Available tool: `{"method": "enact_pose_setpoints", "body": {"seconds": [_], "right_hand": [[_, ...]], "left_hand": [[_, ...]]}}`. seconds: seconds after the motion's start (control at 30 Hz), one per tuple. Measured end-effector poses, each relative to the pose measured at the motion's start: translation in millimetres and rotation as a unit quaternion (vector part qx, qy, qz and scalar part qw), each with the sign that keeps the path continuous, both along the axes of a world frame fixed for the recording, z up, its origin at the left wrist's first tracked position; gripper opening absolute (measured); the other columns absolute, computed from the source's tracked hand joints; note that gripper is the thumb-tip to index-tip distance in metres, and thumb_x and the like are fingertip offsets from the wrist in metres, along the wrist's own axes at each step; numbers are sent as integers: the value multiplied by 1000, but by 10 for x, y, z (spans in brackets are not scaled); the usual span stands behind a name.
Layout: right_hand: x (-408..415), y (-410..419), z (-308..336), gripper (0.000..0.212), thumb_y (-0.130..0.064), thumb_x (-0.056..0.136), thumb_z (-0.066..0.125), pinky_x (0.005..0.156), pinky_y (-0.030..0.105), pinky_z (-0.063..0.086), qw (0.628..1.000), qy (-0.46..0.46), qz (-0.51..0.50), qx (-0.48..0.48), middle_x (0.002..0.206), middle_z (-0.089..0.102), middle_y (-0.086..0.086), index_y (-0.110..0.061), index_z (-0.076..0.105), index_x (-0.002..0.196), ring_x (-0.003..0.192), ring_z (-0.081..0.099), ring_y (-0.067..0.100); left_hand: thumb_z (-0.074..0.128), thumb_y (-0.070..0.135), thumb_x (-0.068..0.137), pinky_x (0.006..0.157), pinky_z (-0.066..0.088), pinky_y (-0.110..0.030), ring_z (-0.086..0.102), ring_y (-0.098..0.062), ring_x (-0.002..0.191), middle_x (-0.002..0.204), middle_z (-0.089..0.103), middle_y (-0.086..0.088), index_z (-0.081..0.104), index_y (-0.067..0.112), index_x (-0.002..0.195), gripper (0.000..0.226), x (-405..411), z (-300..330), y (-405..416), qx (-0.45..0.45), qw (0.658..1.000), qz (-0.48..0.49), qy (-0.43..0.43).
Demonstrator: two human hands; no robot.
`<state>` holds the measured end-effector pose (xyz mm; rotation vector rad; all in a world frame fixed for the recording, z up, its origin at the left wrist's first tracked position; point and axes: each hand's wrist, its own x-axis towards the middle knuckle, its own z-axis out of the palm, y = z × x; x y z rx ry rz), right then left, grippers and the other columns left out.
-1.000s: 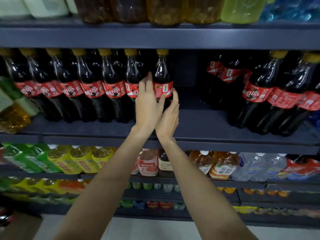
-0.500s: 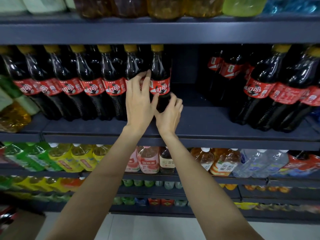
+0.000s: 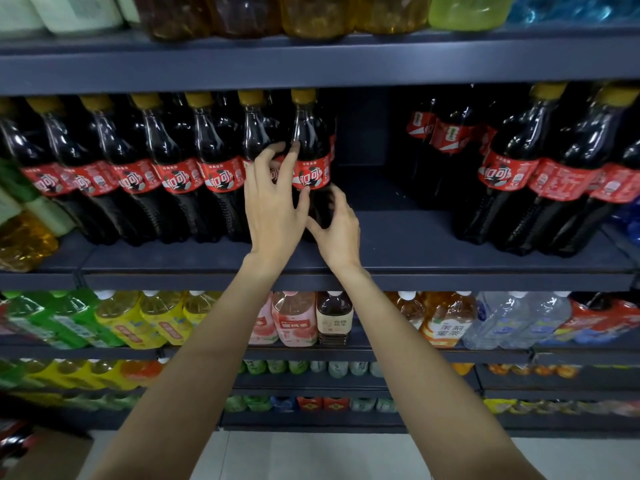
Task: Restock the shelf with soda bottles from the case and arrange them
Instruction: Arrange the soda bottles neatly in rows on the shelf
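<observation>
A row of dark cola bottles [image 3: 180, 174] with red labels and yellow caps stands on the dark shelf [image 3: 398, 247]. The rightmost bottle of that row [image 3: 311, 147] stands upright with its logo facing me. My left hand [image 3: 273, 209] has spread fingers; fingertips and thumb touch this bottle and its left neighbour at label height. My right hand [image 3: 337, 230] curls round the lower body of the same bottle from the right. A second group of cola bottles [image 3: 512, 174] stands at the right.
A gap of bare shelf lies between the two cola groups. The shelf above [image 3: 311, 60] holds large amber and green bottles. Lower shelves carry tea, juice and water bottles [image 3: 298, 320]. A brown box corner [image 3: 38, 455] shows at the bottom left on the floor.
The rightmost bottle has been turned so its logo faces front. My right hand slid down to its lower body. My left hand's fingers have spread apart.
</observation>
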<state>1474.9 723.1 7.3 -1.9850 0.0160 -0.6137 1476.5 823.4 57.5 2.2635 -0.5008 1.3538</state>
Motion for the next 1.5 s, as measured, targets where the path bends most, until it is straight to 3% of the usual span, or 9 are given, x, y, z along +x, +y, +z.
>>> {"method": "enact_pose_setpoints", "body": {"seconds": [0.17,0.3,0.43,0.57,0.97,1.1,1.27,1.37,1.5], "right_hand": [[-386,-544,62,44,-24,91,60,97,29,42,992,-89,-52,-79,126,59,2,-13,50,132,116,53,17],[-722,-1297,20,27,-13,91,55,84,23,38,956,-139,-203,-159,109,65,5,-8,60,117,102,57,24],[-849,-1842,15,40,-7,89,55,87,28,43,950,-82,-270,-136,122,56,11,-5,51,128,108,56,26],[-894,-2086,48,55,-7,90,54,93,33,46,966,-46,-231,-109,135,49,12,-6,35,141,117,54,25],[-740,-1780,200,72,-20,81,70,80,43,52,996,-13,-35,-82,125,59,3,-25,26,137,108,60,22],[-438,-1448,244,73,-13,80,72,89,42,51,999,-19,33,-8,124,59,3,-21,27,136,111,58,16],[63,-1161,211,88,-10,82,71,90,36,47,998,1,37,-52,131,55,13,-19,14,148,111,58,28],[394,-1070,195,89,-9,85,67,94,22,37,998,0,34,-59,141,45,16,-16,7,150,120,52,28],[836,-969,147,92,-11,88,64,106,31,30,998,6,35,-56,152,30,13,-24,-1,151,135,37,28]], "left_hand": [[58,23,90,90,38,-32,56,-19,102,109,65,-1,65,15,117,29,-252,-53,-485,-20,994,-106,-34],[55,28,90,91,40,-34,58,-12,96,93,67,14,65,20,112,25,-339,-41,-1128,-77,967,-221,97],[69,30,85,98,42,-29,51,-8,113,126,56,2,39,20,139,62,-189,12,-1817,-146,843,-327,401],[74,27,82,110,36,-36,43,-14,129,141,45,-2,26,15,147,82,-109,11,-2281,-150,790,-375,460],[85,44,64,85,48,-18,55,13,91,102,55,24,47,22,119,71,-479,42,-1879,-313,891,-142,297],[71,42,82,91,51,-31,55,-1,108,120,57,12,50,21,131,57,-451,101,-1450,-261,918,-112,277],[63,33,89,98,37,-33,44,-24,118,130,53,-12,53,9,130,49,-266,-140,-617,-176,977,110,48],[71,34,84,89,47,-42,36,-26,122,137,43,-18,35,7,143,74,-161,-287,-430,-188,970,110,106],[75,30,81,71,55,-38,45,-27,125,141,40,-11,25,15,149,86,-64,-453,-412,-168,975,77,127]]}}
